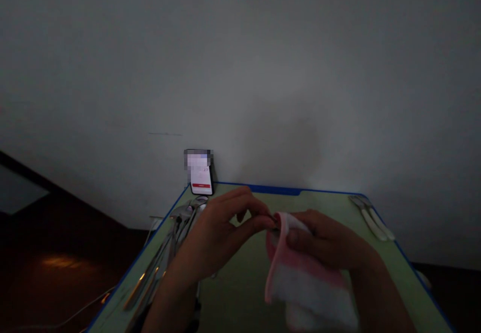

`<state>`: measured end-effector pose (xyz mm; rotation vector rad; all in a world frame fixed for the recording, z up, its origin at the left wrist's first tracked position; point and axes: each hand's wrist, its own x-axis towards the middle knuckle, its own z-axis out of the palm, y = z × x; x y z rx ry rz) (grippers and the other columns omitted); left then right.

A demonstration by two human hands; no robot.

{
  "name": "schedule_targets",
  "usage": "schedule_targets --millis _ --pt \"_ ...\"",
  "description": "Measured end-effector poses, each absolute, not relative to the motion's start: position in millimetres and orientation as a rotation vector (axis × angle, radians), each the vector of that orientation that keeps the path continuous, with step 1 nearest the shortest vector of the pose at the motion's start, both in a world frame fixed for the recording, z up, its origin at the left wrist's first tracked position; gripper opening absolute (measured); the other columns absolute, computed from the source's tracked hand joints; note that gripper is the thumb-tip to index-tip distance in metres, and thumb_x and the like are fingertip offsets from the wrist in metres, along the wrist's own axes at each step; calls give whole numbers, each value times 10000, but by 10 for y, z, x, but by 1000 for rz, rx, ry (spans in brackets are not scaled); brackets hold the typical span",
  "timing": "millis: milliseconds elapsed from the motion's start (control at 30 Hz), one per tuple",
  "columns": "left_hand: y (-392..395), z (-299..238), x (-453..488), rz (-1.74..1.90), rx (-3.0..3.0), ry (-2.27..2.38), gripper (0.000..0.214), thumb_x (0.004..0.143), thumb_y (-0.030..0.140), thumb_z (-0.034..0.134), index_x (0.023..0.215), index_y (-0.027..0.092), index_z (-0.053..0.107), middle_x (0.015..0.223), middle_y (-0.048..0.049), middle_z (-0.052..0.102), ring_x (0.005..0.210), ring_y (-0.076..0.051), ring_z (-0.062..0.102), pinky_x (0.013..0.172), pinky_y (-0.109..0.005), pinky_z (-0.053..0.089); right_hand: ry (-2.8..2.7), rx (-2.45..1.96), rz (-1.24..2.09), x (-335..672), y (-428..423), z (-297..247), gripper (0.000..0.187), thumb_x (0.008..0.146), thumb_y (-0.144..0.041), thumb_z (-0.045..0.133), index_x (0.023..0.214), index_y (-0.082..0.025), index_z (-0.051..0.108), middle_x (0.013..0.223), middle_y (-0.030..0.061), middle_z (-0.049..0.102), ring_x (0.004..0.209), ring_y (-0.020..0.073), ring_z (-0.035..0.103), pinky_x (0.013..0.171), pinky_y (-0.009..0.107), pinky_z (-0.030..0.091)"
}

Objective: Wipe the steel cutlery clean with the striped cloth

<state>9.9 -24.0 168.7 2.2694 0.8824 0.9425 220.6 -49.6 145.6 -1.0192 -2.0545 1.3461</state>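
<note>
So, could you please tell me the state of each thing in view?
Phone: propped up, screen lit.
Pink-and-white cloth: bunched in the right hand, its lower part hanging.
Left hand: fingertips pinched at the cloth's edge.
Metal cutlery: heaped, partly hidden.
Pale-handled utensils: lying side by side.

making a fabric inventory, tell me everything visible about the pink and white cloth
The cloth has pink and whitish bands, pink edging and a soft look. Bunched in the right hand, its loose lower part hangs over the green table. The left hand has its fingertips at the cloth's upper edge.
</note>
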Motion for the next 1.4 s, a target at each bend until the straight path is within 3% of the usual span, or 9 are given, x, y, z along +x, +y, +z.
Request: schedule_targets --millis 300,633,1000,1167,1267,1400 --pt "-262 1646 191 745 2264 1012 111 841 222 509 785 175 591 674 28 597 594 -97 521 515 -193 368 -2234 -1286 775 2005 -585 1547 243 873 -368 427 783 -177 547 696 1 608 591 97 495 565 229 319" --pt "-251 1693 61 857 2223 1054 170 835 297 536 744 167 598 640 24 579 578 -95 507 505 -194 368 -2295 -1288 776 2127 -612 1603 258 872 -391 435 870 -175 576 783 9 624 665 109 520 619 236 353" --pt "-247 1716 -74 803 2155 1140 185 840 343 530 784 184 605 691 19 611 642 -104 549 560 -199 407 -2214 -1353 971 2432 -709 1708 316 869 -452 408 921 -195 585 786 0 625 638 103 528 550 223 354" --pt "-370 1755 -26 725 2189 1079 265 845 325 538 1096 241 523 778 25 641 605 -92 556 520 -179 427 -2234 -1361 888 2434 -717 1699 344 880 -452 376 866 -184 592 704 -5 607 592 97 503 528 224 344" --pt "-444 1781 20 784 2288 1067 291 825 315 574 1109 272 522 850 26 647 650 -91 567 561 -177 444 -2196 -1360 871 2454 -718 1704 340 877 -448 382 830 -184 591 671 -15 598 557 88 496 504 212 345" --pt "-443 1774 24 745 2328 1112 270 878 331 488 1141 280 517 895 15 658 702 -103 595 604 -195 462 -2168 -1394 735 2462 -705 1700 269 860 -419 435 908 -218 607 775 -11 645 636 105 555 573 223 388"
